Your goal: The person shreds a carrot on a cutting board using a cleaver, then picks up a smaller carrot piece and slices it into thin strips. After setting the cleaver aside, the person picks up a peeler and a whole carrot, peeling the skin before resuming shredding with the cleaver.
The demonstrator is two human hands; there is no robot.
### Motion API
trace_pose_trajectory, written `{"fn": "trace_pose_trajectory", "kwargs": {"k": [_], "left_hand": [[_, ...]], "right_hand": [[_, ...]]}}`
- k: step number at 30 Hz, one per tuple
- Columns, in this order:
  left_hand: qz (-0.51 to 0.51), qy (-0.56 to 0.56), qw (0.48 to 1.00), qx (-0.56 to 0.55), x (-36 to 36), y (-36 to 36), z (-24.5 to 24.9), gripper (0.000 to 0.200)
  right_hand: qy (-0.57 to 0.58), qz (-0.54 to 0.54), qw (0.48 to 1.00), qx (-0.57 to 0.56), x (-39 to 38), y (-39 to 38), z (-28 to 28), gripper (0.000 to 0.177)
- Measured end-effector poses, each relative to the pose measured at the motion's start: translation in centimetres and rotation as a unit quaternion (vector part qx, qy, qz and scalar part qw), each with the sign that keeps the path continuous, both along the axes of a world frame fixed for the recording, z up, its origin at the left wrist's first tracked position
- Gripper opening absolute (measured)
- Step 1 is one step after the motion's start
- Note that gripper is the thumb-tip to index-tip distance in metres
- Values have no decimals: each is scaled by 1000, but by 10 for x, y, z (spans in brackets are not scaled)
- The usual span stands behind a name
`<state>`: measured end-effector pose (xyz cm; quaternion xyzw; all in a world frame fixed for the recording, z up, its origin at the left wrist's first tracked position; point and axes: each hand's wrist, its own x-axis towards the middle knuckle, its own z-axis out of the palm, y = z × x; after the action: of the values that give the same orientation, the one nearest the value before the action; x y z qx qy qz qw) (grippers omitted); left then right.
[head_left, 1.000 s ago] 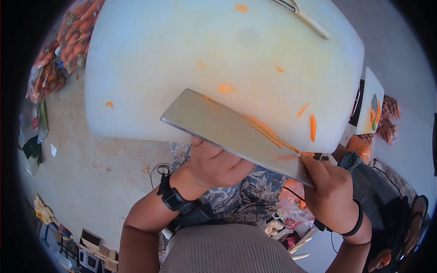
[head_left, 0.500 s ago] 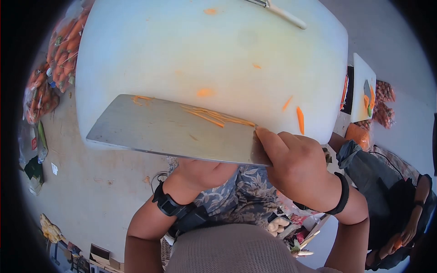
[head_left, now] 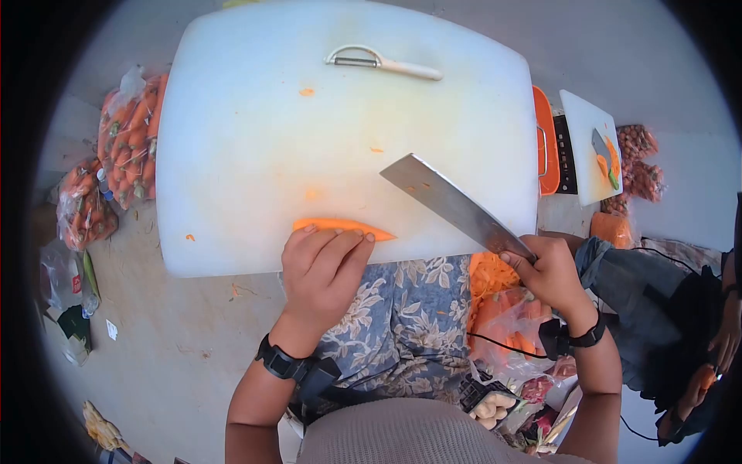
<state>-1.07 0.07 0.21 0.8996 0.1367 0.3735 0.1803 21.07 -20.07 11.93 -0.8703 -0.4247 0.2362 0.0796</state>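
Observation:
Near the front edge of the white cutting board (head_left: pixel 255 139), my left hand (head_left: pixel 326 263) presses its fingers over a peeled carrot (head_left: pixel 359 226), whose pointed end sticks out to the right. The cleaver (head_left: pixel 456 203) is in my right hand (head_left: pixel 550 272), gripped at the handle, its blade slanting up and left over the board's right part. A few orange scraps cling to the blade. Blade and carrot are apart. Toward the back of the board lies a white-handled peeler (head_left: pixel 406 69). Small carrot bits (head_left: pixel 307 92) dot the surface.
Bags of carrots (head_left: pixel 133 143) stand left of the board. Below my right hand are carrot shreds (head_left: pixel 493 274) and a plastic bag of carrots (head_left: pixel 510 321). At right are an orange container (head_left: pixel 547 143), a second board (head_left: pixel 583 155) with a knife, and another person (head_left: pixel 657 309) holding something orange.
The cleaver has swung from lying across the front to a slant at the right, and the carrot strips on it are gone. My left hand has come from beneath it onto the carrot.

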Motion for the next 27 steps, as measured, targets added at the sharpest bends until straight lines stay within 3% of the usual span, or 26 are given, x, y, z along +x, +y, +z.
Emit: {"fn": "trace_pose_trajectory", "kwargs": {"k": [2, 5, 7, 8, 11, 13, 15, 19, 21, 22, 27], "left_hand": [[-11, 15, 1000, 6, -6, 3, 5, 18], [55, -4, 998, 33, -14, 5, 7, 23], [75, 0, 995, -68, -13, 9, 8, 22], [74, -3, 995, -62, -11, 9, 9, 22], [48, 17, 996, -78, -9, 5, 10, 22], [36, 7, 996, -76, 0, -3, 12, 20], [40, 17, 997, -59, 5, -4, 12, 21], [25, -17, 999, -37, 5, -4, 5, 23], [24, -27, 999, -20, 4, -2, -4, 24], [34, -14, 999, -3, 2, -2, -4, 25], [14, -13, 999, -26, -2, -3, -10, 30]], "right_hand": [[-55, -41, 997, -17, 34, -18, -5, 22], [-109, -135, 985, -19, 70, -37, -6, 28], [-234, -156, 960, -3, 80, -40, -7, 33], [-158, -234, 959, 17, 79, -44, -7, 34], [-78, -242, 959, 124, 54, -48, -14, 32], [-42, -234, 967, 88, 21, -25, 8, 30], [-48, -96, 988, 112, -5, -9, 13, 25], [-27, 40, 987, 151, -43, 20, 8, 20], [-75, 158, 975, 139, -51, 32, 5, 33], [-83, 180, 971, 135, -54, 36, 3, 39], [-86, 200, 972, 92, -60, 44, -5, 35]]}}
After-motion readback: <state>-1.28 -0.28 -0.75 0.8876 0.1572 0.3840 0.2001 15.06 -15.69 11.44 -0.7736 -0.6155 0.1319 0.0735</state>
